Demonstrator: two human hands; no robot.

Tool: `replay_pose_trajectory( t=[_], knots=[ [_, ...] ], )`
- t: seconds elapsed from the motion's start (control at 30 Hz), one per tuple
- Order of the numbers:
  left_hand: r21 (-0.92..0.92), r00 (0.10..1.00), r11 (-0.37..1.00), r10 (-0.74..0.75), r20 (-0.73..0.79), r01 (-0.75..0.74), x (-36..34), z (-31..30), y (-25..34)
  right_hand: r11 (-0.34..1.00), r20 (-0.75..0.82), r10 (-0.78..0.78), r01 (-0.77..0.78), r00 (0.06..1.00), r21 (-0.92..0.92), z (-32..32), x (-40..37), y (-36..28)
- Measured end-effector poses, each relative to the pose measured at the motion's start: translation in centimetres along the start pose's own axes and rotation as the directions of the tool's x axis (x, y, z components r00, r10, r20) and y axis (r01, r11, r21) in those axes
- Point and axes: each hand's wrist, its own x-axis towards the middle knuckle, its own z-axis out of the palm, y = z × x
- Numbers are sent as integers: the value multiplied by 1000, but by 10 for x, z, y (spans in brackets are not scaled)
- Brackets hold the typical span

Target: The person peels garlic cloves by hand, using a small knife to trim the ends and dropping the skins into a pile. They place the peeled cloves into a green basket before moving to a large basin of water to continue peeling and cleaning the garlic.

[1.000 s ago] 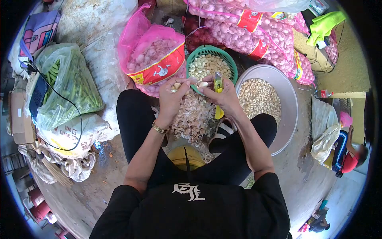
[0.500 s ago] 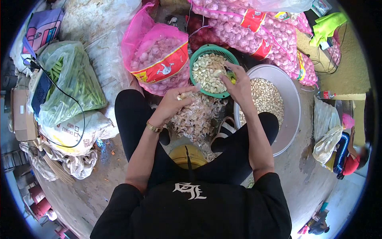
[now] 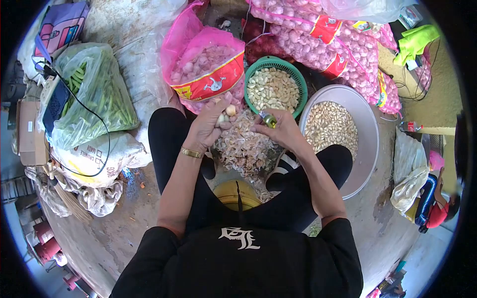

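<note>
The right hand point(image 3: 283, 128) has just come back from over the green basket point(image 3: 303, 89), where it was half a second ago, and is now nearer, to the right of the left hand point(image 3: 204, 129) and apart from it. It grips a yellow-green tool point(image 3: 269, 119), its tip angled toward the far left. The pale clove seen at its fingertips a second ago no longer shows there — it was probably left in the basket, so one clove seems finished with, though the drop itself is not seen.

The left hand has opened too: its fingers, more curled a second ago, now cup a few garlic cloves point(image 3: 227, 117), with one tan clove plain to see. Whether all of them have their skin on is too small to tell. Both hands are above the near part of the scene, around the heap of skins point(image 3: 246, 149).

The basket, just beyond the heap, holds pale peeled cloves point(image 3: 273, 89). To its right, a wide basin point(image 3: 368, 144) holds many more cloves point(image 3: 330, 126); to its left stands an open pink mesh bag point(image 3: 211, 85) of garlic — neither is touched by the right hand.
</note>
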Motion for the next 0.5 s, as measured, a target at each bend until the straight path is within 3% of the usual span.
replay_pose_trajectory(
  t=[0.07,0.13,0.23,0.37,0.5],
  knots=[
    [-89,998,996,-13,65,18,3,0,-4,998,32,-54,53,998,36,1,-2,1],
    [-146,999,989,-3,41,9,5,2,-7,998,27,44,-45,999,34,-3,-4,-6],
    [-133,997,991,-16,71,26,7,4,-10,983,25,23,-27,999,180,-8,-2,-9],
    [-154,999,987,-41,9,41,5,16,-8,983,8,38,-39,999,179,-7,-4,-18],
    [-96,997,995,-19,72,26,3,20,-8,974,-175,-46,83,983,210,4,0,-24]
  ],
)
